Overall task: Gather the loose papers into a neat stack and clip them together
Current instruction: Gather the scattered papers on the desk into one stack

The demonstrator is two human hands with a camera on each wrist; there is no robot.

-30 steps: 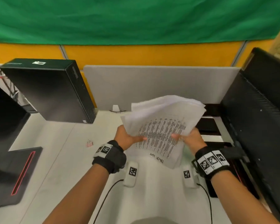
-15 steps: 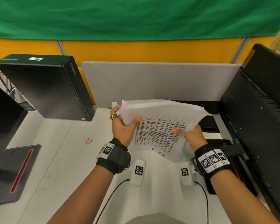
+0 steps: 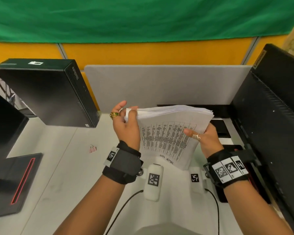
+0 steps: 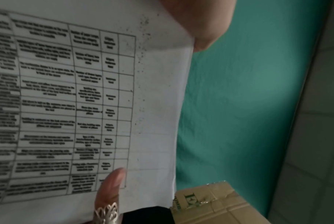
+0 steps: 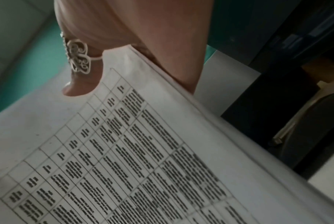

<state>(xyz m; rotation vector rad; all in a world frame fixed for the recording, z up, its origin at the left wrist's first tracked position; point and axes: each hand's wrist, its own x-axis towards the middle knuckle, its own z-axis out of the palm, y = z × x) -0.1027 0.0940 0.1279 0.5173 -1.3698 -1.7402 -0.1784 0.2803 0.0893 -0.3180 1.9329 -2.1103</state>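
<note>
**Paper stack held off the table in both hands**

You have the stack of papers (image 3: 168,133) lifted above the white table (image 3: 63,167), tilted so the printed table on the top sheet faces you. Your left hand (image 3: 126,126) grips the stack's left edge near the upper corner, thumb on the front and fingers curled behind; a gold ring (image 3: 114,115) sits on one finger. Your right hand (image 3: 209,139) holds the right edge, its thumb (image 3: 191,133) pressed flat on the printed face, with a silver filigree ring on it, and the other fingers behind the sheets. In the right wrist view the sheet edges under that thumb look slightly stepped, though the blur makes this hard to judge.

A small pink binder clip (image 3: 92,148) lies on the table well to the left of your left hand, touching nothing. Black computer cases stand at the left (image 3: 46,92) and right (image 3: 268,116), with a grey divider panel (image 3: 159,82) behind the papers. A cardboard box (image 4: 210,201) shows in the left wrist view.
</note>
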